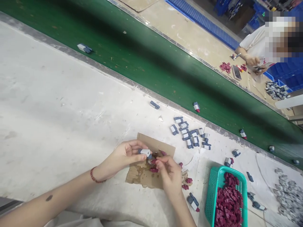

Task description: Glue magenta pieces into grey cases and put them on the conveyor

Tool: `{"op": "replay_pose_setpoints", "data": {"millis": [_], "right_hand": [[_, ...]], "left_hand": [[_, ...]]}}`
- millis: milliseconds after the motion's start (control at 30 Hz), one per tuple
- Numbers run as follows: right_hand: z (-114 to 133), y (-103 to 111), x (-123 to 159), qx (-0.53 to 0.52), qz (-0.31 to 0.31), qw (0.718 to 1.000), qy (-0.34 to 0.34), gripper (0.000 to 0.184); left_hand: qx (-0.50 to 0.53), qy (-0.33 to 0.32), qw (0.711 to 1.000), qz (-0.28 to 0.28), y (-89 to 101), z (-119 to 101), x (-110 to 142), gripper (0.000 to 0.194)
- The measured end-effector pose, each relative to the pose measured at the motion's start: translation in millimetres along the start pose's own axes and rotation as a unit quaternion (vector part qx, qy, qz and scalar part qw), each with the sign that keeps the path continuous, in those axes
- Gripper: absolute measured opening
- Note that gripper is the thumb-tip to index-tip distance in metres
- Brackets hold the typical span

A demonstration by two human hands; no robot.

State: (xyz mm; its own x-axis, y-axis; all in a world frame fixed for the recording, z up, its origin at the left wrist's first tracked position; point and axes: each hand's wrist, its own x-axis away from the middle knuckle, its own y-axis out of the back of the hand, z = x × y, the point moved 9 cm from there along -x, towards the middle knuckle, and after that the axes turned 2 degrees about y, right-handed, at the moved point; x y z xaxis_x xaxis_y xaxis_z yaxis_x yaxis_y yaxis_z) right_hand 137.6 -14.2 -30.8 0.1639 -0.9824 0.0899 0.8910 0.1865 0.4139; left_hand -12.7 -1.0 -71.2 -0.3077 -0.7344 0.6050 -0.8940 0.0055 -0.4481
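At left hand (125, 155), part (145, 153) lies (roughly) sideways.

Even, fairly bright light; dark shadow bands across the green belt (142, 60); corners soft.

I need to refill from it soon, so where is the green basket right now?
In the head view, the green basket stands on the white table at lower right, right of the right hand and left of the grey parts pile.
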Motion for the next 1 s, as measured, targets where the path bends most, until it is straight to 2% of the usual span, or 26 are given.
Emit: {"op": "replay_pose_setpoints", "data": {"millis": [33, 100, 267, 433, 667, 800, 933, 1000], "right_hand": [[-7, 4, 0, -0.06, -0.023, 0.997, -0.037, 0.02], [-13, 10, 1, -0.148, -0.063, 0.985, -0.068, 0.023], [-4, 9, -1, -0.21, -0.1, 0.972, -0.048, 0.024], [3, 3, -2, -0.158, -0.079, 0.984, -0.034, 0.017], [27, 0, -4, -0.061, -0.06, 0.994, 0.074, 0.012], [34, 1, 3, -0.019, -0.057, 0.994, 0.095, 0.015], [34, 15, 13, -0.02, -0.045, 0.996, 0.071, 0.017], [32, 39, 22, 0.005, -0.062, 0.996, 0.061, 0.019]], "left_hand": [[-0.002, 0.0, 1.0, -0.003, -0.2, 1, 0, 0.033], [-0.002, 0.002, 1.0, -0.003, -0.9, 5, 0, 0.033], [0.003, 0.0, 1.0, 0.019, -5.8, 11, 1, 0.034], [0.012, 0.008, 1.0, 0.023, -10.7, 11, 4, 0.036], [-0.022, -0.007, 1.0, -0.01, -6.5, 10, 5, 0.034], [-0.067, 0.006, 0.998, -0.021, -8.3, 12, 8, 0.033], [-0.138, 0.008, 0.99, -0.012, -20.8, 4, 10, 0.03], [-0.198, 0.005, 0.98, -0.001, -27.4, -8, 9, 0.03]]}}
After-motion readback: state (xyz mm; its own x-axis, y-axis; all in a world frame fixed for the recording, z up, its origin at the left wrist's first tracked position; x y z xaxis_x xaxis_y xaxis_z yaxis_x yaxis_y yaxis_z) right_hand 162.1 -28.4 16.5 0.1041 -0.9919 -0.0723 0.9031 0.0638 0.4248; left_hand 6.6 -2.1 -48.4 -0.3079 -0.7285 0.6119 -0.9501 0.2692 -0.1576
